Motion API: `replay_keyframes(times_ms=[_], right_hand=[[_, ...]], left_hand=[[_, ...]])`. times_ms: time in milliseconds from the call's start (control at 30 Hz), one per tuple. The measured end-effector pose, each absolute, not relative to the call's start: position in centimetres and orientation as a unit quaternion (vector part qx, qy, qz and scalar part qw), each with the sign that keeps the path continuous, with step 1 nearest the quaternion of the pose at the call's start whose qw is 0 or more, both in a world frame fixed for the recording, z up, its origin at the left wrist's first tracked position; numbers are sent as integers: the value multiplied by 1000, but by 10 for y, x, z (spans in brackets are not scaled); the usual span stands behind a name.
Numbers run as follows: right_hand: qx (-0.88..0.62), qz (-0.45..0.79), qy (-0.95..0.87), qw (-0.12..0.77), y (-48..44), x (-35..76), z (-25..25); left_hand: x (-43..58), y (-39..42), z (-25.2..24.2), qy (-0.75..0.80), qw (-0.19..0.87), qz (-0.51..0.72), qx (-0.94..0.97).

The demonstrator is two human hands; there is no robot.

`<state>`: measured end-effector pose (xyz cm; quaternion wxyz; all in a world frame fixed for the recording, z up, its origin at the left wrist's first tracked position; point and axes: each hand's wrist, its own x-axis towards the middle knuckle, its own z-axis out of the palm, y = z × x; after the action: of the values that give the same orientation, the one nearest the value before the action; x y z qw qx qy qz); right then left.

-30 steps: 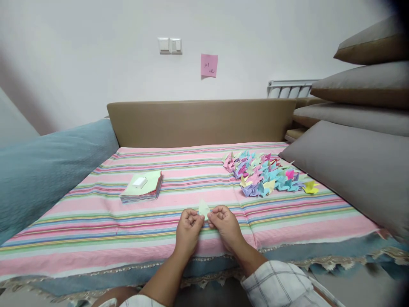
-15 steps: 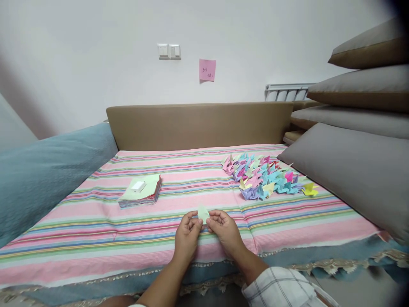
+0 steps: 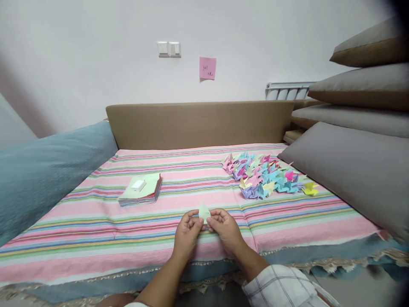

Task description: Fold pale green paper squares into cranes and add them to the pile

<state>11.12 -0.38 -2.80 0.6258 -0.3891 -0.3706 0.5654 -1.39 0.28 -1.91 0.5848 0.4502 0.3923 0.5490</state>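
A small folded piece of pale green paper (image 3: 204,212) is held up between both hands, its pointed end upward. My left hand (image 3: 188,232) pinches its left lower edge with thumb and fingers. On the opposite side, my right hand (image 3: 225,230) grips the right lower edge the same way. Fingertips cover the paper's bottom corners, so the folds there are hidden. Beyond the right hand lies a pile of folded paper cranes (image 3: 265,177) in many colours. To the left sits a stack of square paper sheets (image 3: 150,187), green on top, with a small white box-like object (image 3: 138,185) on it.
A striped cloth (image 3: 96,221) covers the seat under everything. Grey cushions (image 3: 351,162) are piled along the right, and a blue-covered armrest (image 3: 57,166) bounds the left. At the back stands a brown backrest (image 3: 198,125); a pink note (image 3: 207,68) hangs on the wall.
Almost nothing differs. The view has tilted very slightly, and the green paper sits a touch further right, still pinched in both hands.
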Motion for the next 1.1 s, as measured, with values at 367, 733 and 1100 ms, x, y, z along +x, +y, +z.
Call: replay_keyframes(times_ms=[367, 733, 1100], right_hand=[[-396, 504, -449, 622, -9, 107, -24], [-433, 318, -588, 605, -14, 112, -22], [-460, 258, -614, 588, -13, 118, -24]], left_hand=[[-14, 6, -19, 418, 493, 591, 483], [-14, 0, -12, 379, 650, 568, 333], [-13, -1, -7, 379, 665, 574, 291]])
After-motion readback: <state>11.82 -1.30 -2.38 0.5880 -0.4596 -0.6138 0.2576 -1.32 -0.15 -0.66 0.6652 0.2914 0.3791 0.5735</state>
